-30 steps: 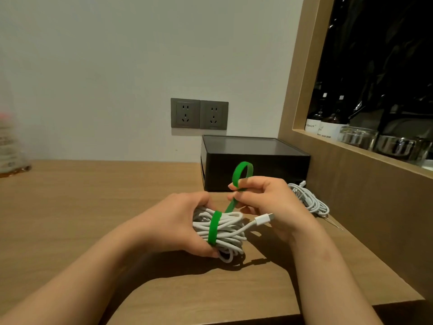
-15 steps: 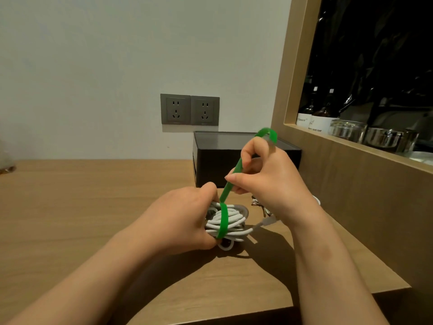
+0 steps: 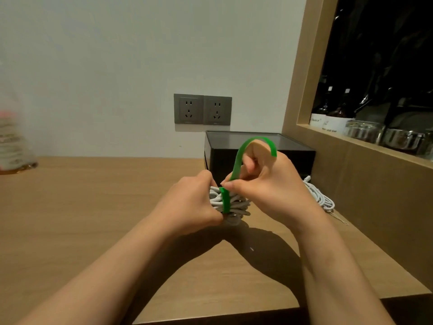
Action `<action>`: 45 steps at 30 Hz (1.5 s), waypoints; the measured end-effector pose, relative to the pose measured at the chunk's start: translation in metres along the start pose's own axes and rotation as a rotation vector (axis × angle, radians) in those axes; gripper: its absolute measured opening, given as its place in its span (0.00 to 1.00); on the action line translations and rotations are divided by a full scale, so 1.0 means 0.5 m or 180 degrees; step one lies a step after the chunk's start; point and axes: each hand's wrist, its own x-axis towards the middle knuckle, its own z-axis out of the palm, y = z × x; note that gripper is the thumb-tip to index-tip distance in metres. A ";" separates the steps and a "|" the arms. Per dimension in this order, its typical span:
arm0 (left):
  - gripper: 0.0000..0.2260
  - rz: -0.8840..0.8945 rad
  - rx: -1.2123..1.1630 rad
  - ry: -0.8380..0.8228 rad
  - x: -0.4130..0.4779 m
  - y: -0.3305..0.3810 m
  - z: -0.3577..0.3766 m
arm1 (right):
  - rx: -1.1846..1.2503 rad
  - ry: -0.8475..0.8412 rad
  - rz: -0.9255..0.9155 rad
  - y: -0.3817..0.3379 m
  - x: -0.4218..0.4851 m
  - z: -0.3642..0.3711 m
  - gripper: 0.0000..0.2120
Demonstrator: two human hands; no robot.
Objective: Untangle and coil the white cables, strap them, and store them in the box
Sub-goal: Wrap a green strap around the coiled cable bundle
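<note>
Left hand: fingers curled tight round the coiled white cable, at the right half of the counter.
Right hand: thumb and fingers pinch the green strap; one turn bands the coil, tail arched over a finger.
Second white cable: loose by the counter's right edge.
Black box: back right corner, behind both hands.

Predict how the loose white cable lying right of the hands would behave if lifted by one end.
Probably floppy: the loose white cable lies in slack loops on the desk, so it would likely uncoil and dangle. Thin, so likely light. No strap shows on it, unlike the coiled bundle in the green strap, so its loops may tangle.
</note>
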 end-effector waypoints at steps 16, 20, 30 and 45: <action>0.24 -0.0258 0.0426 -0.0082 -0.012 -0.008 0.000 | 0.0462 -0.0080 -0.0005 -0.002 0.004 0.036 0.28; 0.26 -0.0420 0.0410 -0.0097 -0.009 -0.013 0.004 | 0.0578 0.0126 0.0014 -0.002 0.007 0.038 0.39; 0.25 -0.0932 -0.0075 -0.0040 -0.004 -0.025 0.006 | 0.0677 0.0081 -0.0146 -0.013 0.006 0.041 0.38; 0.23 -0.1488 -0.1332 0.0431 0.008 -0.039 -0.005 | 0.1458 -0.0741 0.0151 -0.005 -0.003 0.031 0.10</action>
